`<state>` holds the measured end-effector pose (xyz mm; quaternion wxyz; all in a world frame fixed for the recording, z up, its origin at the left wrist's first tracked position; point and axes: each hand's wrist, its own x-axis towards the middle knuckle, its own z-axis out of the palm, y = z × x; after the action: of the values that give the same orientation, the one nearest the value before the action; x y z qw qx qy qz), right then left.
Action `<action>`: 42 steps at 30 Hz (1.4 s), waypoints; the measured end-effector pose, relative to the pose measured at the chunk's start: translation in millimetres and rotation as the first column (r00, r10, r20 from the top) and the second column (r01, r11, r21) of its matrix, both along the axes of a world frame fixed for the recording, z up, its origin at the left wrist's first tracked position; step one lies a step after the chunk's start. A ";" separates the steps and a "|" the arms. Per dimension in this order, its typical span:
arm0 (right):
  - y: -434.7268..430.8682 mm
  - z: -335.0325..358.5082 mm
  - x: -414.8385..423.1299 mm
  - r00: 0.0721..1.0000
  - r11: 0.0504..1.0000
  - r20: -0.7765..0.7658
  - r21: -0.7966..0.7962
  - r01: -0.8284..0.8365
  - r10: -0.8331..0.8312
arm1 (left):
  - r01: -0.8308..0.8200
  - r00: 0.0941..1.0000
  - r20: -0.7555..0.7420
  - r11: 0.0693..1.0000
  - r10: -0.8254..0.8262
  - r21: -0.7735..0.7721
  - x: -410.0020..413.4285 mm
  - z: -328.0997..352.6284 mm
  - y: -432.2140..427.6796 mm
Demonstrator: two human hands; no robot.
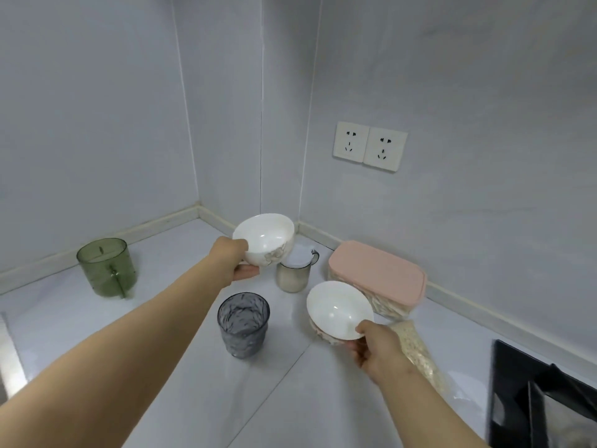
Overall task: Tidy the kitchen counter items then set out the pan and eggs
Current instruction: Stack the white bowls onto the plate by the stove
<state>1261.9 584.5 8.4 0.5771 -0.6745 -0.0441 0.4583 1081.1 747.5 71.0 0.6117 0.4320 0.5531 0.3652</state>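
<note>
We've got a white bowl in each hand, left hand pinching the far bowl and right hand the near bowl, probably to stack them.

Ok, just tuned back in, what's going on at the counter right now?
A person holds a white bowl in each hand above the counter. The left hand grips the far bowl by its rim, out toward the corner. The right hand holds the near bowl beside the pink-lidded container. A grey tumbler, a green cup and a lidded jar stand on the counter. No pan or eggs in view.
</note>
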 end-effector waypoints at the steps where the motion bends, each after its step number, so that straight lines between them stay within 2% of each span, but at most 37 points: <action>1: -5.8 5.4 1.5 0.999 0.999 -0.011 0.011 0.032 -0.032 | 0.041 0.999 0.013 0.999 -0.041 -0.019 4.5 6.9 -10.8; 4: -23.7 14.9 10.4 0.989 0.988 -0.036 0.050 0.148 -0.147 | 0.135 0.990 0.043 0.984 -0.131 -0.112 18.8 18.1 -44.7; 7: -43.6 22.2 20.6 0.968 0.966 -0.046 0.075 0.248 -0.245 | 0.192 0.981 0.001 0.970 -0.194 -0.150 32.1 9.6 -67.3; 12: -70.4 25.6 33.2 0.953 0.951 -0.011 0.064 0.302 -0.302 | 0.216 0.973 -0.049 0.962 -0.227 -0.169 53.4 -34.6 -89.3; 20: -85.8 23.1 36.2 0.969 0.968 -0.045 0.053 0.243 -0.241 | 0.226 0.939 -0.201 0.941 -0.279 -0.252 65.0 -84.5 -110.4; 30: -78.7 24.3 36.4 0.983 0.982 -0.078 0.076 0.171 -0.165 | 0.208 0.960 -0.128 0.940 -0.250 -0.272 61.5 -98.0 -125.1; 34: -72.7 25.1 32.6 0.988 0.987 -0.075 0.081 0.141 -0.135 | 0.264 0.940 -0.144 0.926 -0.309 -0.269 59.4 -101.5 -126.5; 37: -66.4 27.2 27.1 0.994 0.991 -0.061 0.092 0.098 -0.093 | 0.327 0.878 -0.290 0.919 -0.382 -0.221 58.7 -101.2 -124.7; 39: -60.0 26.9 21.7 0.998 0.995 -0.034 0.090 0.053 -0.050 | 0.324 0.853 -0.404 0.942 -0.331 -0.088 57.8 -98.9 -119.3; 40: -56.3 26.0 18.3 1.000 0.996 -0.011 0.080 0.024 -0.023 | 0.292 0.874 -0.404 0.956 -0.269 -0.004 57.1 -96.6 -116.8; 42: -47.8 21.6 11.3 0.998 0.998 0.054 0.050 -0.037 0.034 | 0.224 0.937 -0.297 0.968 -0.183 0.113 55.4 -88.6 -115.9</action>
<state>1273.2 536.7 30.0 0.5845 -0.6706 -0.0832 0.4491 1136.5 631.6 -17.5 0.5274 0.5782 0.5594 0.2731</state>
